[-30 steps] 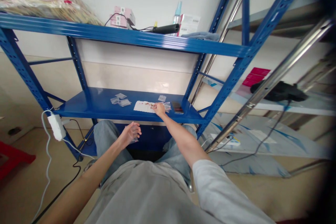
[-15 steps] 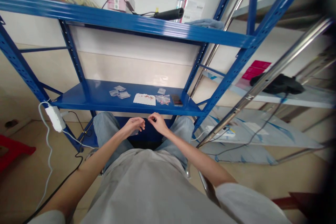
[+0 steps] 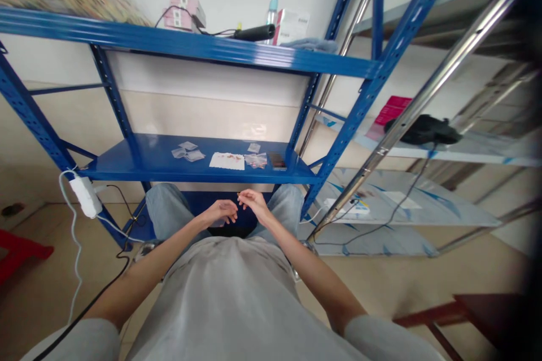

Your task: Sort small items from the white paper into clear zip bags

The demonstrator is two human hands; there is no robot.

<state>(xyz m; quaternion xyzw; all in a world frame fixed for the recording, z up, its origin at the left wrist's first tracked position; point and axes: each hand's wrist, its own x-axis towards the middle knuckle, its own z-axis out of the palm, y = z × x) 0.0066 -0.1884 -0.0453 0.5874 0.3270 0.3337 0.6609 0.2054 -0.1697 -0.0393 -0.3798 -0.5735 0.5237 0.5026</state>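
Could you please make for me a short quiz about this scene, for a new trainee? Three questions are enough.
1. On the lower blue shelf, what lies between the white paper and the dark flat box?
A) a towel
B) a clear plastic bag
C) a spray bottle

2. True or false: the left hand and the right hand are both off the white paper, below the shelf's front edge.

3. Fill in the blank: the small pink boxes stand on the ____ blue shelf.

Key: 1. B; 2. true; 3. upper
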